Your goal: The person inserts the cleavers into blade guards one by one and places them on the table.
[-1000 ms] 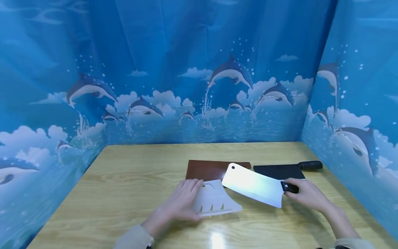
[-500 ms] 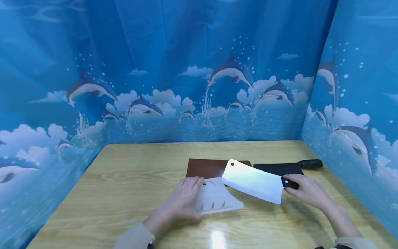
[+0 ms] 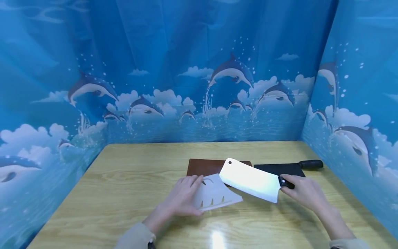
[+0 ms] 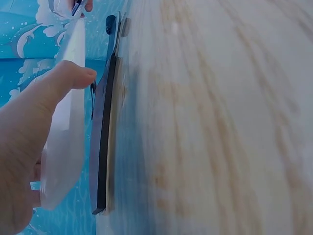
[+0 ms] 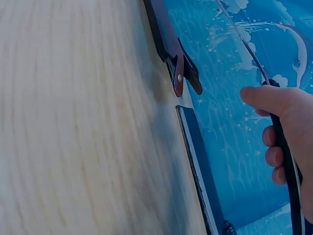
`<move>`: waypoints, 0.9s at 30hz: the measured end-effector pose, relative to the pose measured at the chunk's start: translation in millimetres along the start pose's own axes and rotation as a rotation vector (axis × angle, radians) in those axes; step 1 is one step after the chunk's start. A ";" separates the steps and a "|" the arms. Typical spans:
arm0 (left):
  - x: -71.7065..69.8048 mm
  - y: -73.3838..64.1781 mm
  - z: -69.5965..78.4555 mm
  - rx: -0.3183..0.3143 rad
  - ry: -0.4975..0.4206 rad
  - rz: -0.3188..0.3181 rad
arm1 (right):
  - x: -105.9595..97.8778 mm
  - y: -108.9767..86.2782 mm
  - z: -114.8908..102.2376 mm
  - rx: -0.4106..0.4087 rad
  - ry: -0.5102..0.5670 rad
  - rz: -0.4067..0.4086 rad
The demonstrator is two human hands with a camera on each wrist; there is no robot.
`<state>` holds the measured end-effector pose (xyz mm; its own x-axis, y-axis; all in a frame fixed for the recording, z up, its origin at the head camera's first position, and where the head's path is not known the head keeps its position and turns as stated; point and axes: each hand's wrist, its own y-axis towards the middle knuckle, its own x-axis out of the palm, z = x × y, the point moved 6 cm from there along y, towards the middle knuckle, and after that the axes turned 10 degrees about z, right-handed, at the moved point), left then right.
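Hands grip a cleaver [image 3: 250,180] and a white slotted piece [image 3: 216,196]

Raised over the table [image 3: 133,183], the cleaver slants across the middle of the head view, its bright blade turned broadside and a small round hole near its far upper corner. The right hand [image 3: 306,193] grasps it by the black handle [image 3: 286,182], fingers curled round the grip and thumb laid forward along it. Just to the left, the white slotted piece is pinched in the left hand [image 3: 183,197], thumb on one face and fingers on the other; the left wrist view shows it clear of the tabletop. Its edge and the blade's far end meet in the head view, though whether they touch or merely overlap cannot be told. Three narrow slots run along its near side, and a curved cut-out shows near its far side.

Behind these, a flat brown rectangular piece [image 3: 200,167] lies on the table, partly covered from sight; the right wrist view shows a studded strap at its end. Beside it to the right lies a black cleaver [image 3: 276,169], its handle [image 3: 311,164] pointing right. Pale sleeves [image 3: 133,237] cover the forearms. Around the table hangs a blue backdrop [image 3: 174,58] printed with dolphins and clouds.
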<state>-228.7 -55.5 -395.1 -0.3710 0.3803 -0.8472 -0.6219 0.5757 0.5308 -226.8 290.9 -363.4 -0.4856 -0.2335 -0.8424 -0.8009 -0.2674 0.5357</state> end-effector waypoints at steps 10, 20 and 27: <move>1.0 -5.5 -1.4 -0.009 0.007 -0.067 | 1.4 -3.0 -1.9 -0.076 0.017 0.055; 1.5 -5.1 -0.4 -0.043 -0.005 -0.113 | -0.5 -4.7 -0.4 -0.125 0.043 0.063; 1.2 -4.3 -3.8 -0.067 -0.040 -0.144 | -3.6 -8.6 -2.3 -0.230 0.048 0.136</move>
<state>-229.1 -60.2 -398.5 -0.2478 0.3261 -0.9123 -0.7120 0.5773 0.3997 -217.4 291.9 -364.8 -0.5614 -0.3247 -0.7612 -0.6260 -0.4349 0.6473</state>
